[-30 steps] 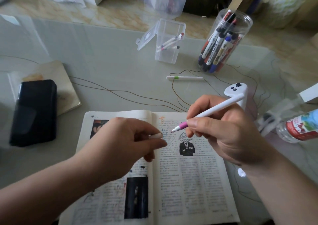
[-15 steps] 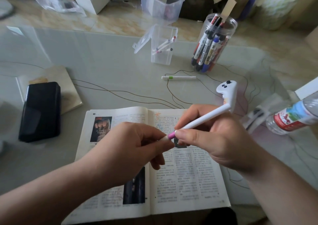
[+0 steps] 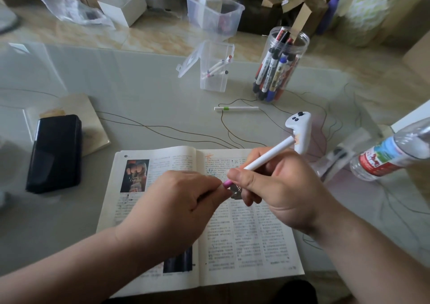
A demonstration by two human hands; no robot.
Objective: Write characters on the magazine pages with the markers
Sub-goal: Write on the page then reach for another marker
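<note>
Grips the marker (image 3: 267, 158) slanted in the right hand (image 3: 283, 187) and pinches its pink end (image 3: 227, 183) with the left hand (image 3: 176, 206), both over the open magazine (image 3: 256, 245) at lower centre, probably to cap or uncap it.

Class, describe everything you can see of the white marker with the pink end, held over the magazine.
The marker is a slim white barrel, plastic-looking, with a pink collar at its lower end. It slants, pink end down-left, tail up-right, above the right page of the open magazine. The right hand grips its middle; the left hand pinches at the pink end, hiding the tip.
</note>
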